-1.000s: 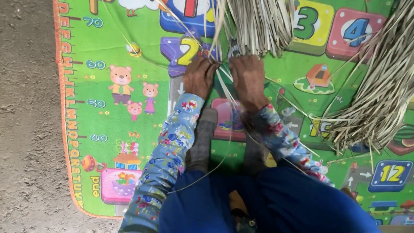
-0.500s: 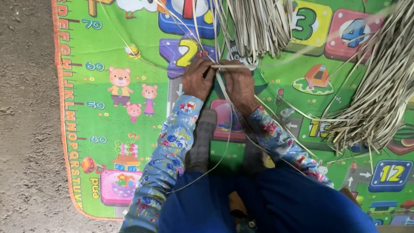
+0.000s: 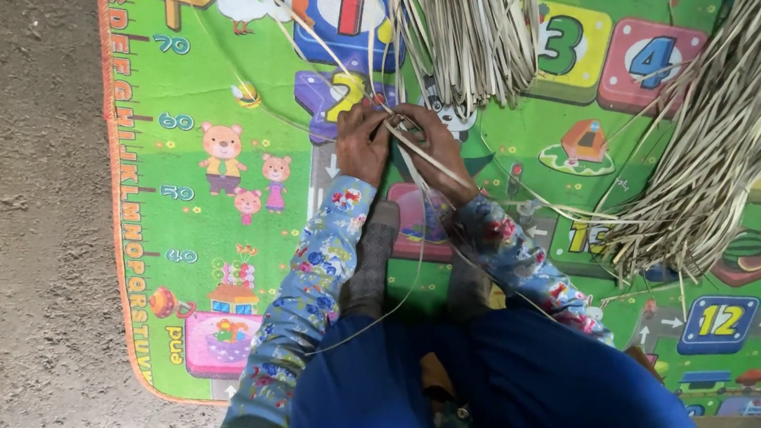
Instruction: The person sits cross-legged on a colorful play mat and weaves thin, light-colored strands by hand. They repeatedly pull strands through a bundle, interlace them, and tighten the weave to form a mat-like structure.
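My left hand point(image 3: 361, 142) and my right hand point(image 3: 434, 145) are close together over a colourful play mat point(image 3: 216, 219). Both pinch thin pale reed strips point(image 3: 412, 152) that cross between my fingers and trail back toward my lap. Just beyond my hands lies a flat bundle of the same pale strips point(image 3: 465, 27). My sleeves are floral blue, and my feet in grey socks point(image 3: 374, 260) rest on the mat below my hands.
A second, larger heap of pale strips point(image 3: 713, 139) fans out on the right side of the mat. Bare gritty ground point(image 3: 25, 245) lies to the left of the mat's orange edge. My blue-clad knees fill the bottom of the view.
My hands have drawn together and shifted slightly toward me, bringing the strips between them into a tighter crossing. The bundles have not moved.
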